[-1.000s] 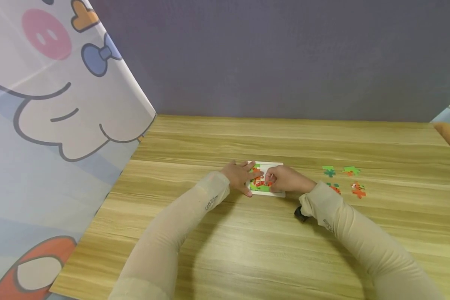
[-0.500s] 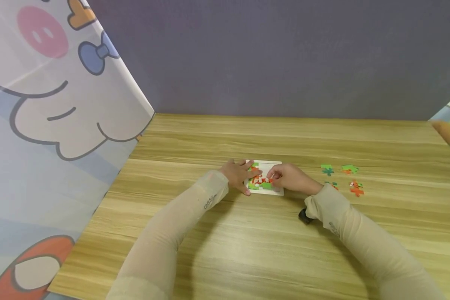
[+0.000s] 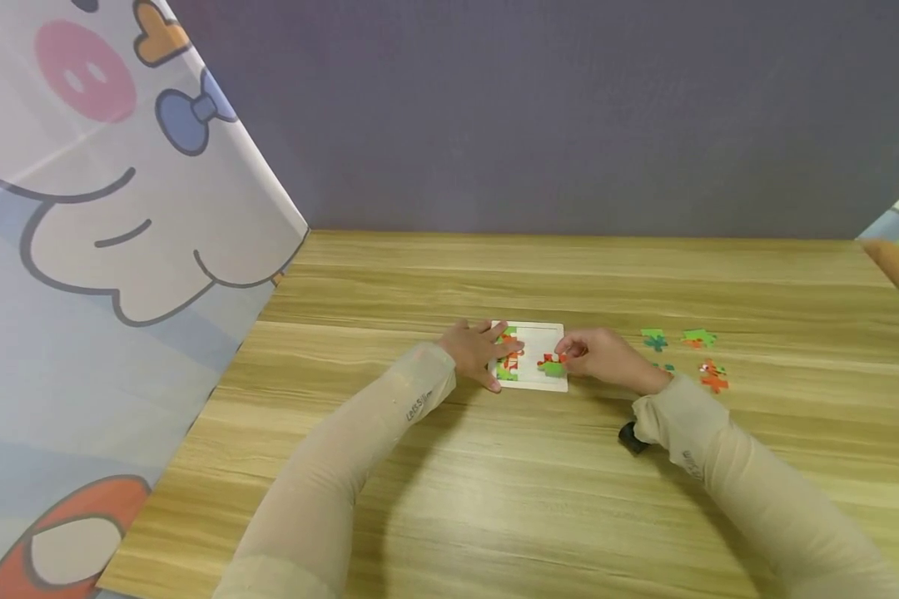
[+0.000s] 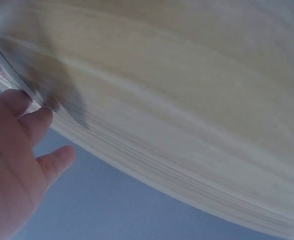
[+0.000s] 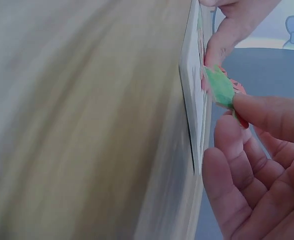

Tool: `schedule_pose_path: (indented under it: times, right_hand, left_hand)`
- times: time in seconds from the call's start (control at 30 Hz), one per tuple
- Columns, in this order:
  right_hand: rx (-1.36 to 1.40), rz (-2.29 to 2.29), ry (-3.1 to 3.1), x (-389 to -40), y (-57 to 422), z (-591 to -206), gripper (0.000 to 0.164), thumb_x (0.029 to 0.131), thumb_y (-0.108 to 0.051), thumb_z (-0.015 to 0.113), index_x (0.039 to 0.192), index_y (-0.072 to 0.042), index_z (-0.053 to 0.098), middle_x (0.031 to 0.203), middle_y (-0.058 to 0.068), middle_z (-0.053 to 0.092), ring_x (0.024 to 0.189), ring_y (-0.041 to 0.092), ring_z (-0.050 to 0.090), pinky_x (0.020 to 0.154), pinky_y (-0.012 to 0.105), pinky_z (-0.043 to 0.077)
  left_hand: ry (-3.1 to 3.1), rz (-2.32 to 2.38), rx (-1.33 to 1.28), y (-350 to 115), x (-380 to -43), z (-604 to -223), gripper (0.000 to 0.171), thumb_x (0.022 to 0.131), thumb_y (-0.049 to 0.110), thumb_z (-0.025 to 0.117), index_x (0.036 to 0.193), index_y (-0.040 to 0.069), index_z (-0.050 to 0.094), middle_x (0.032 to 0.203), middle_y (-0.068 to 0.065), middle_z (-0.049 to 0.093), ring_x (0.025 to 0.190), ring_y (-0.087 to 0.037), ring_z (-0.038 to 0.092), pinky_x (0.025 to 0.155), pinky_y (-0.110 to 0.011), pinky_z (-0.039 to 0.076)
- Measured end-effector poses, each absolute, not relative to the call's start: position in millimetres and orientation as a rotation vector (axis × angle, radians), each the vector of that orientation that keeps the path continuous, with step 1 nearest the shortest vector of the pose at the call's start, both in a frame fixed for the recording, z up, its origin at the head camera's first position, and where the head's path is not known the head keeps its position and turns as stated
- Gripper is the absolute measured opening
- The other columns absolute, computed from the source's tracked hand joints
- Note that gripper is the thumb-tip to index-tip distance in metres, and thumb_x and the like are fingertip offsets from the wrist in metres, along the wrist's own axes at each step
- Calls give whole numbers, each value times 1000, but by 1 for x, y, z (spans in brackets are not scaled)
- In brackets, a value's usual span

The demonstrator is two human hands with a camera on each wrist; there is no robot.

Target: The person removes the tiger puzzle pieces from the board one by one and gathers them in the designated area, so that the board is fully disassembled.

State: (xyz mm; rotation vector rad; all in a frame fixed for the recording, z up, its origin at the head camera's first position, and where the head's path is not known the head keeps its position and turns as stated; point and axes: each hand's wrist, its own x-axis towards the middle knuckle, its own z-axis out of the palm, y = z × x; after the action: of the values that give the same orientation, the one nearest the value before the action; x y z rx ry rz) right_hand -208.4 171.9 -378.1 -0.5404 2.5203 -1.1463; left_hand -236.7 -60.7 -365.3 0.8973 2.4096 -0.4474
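Note:
My right hand pinches a green and red puzzle piece between thumb and fingers, over the right side of a white puzzle tray. In the right wrist view that puzzle piece is tilted and raised off the tray. My left hand lies with spread fingers on the tray's left side. Joined green and orange pieces fill the tray's left column, partly covered by the left fingers. In the left wrist view the left hand has its fingers extended along the tray's edge.
To the right on the wooden table lie several loose pieces: a green and teal piece, a green and orange piece, and an orange piece with an eye. Another is partly hidden behind the right wrist. A grey panel rises behind.
My right hand has drawn to the right, lifting the green and red puzzle piece away from the left column and baring white tray between. The left hand has stayed in place.

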Motion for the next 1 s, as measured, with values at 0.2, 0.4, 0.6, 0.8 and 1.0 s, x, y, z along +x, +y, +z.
schedule_pose_path:
  times: [0.2,0.4,0.6,0.8,1.0]
  right_hand:
    - [-493,-1146,2539,-202,189,-373,18,85,0,62,102,4,66,86,5,65,79,16,57,66,27,48]
    - [-429,-1145,2541,-194,210,-368,23,88,-6,64,108,6,64,91,6,63,81,16,54,64,24,48]
    - [-345,-1104,2571,-186,234,-368,26,91,-11,63,112,4,62,94,7,61,82,16,54,65,24,49]
    - [-293,-1083,2641,-177,253,-369,27,91,-13,64,111,5,63,89,7,62,73,11,54,59,25,48]
    - [-244,-1059,2674,-168,270,-369,30,91,-16,65,112,5,63,94,6,63,76,5,53,62,23,47]
  left_hand:
    - [2417,-425,907,-62,-236,-366,89,85,65,49,154,38,-1,160,-3,-6,146,-24,2,115,-49,12]
    - [2436,-369,893,-65,-236,-365,93,83,64,52,154,34,-1,160,-4,-7,146,-24,2,115,-49,13]
    - [2472,-329,852,-67,-236,-366,99,81,65,54,155,29,-2,160,-5,-4,146,-24,5,115,-50,14]
    - [2469,-335,855,-68,-236,-366,97,82,65,53,155,31,-1,160,-6,-4,146,-25,4,115,-50,14]
    - [2457,-351,863,-68,-236,-365,92,82,65,52,154,37,2,160,-8,-5,146,-26,3,115,-51,14]
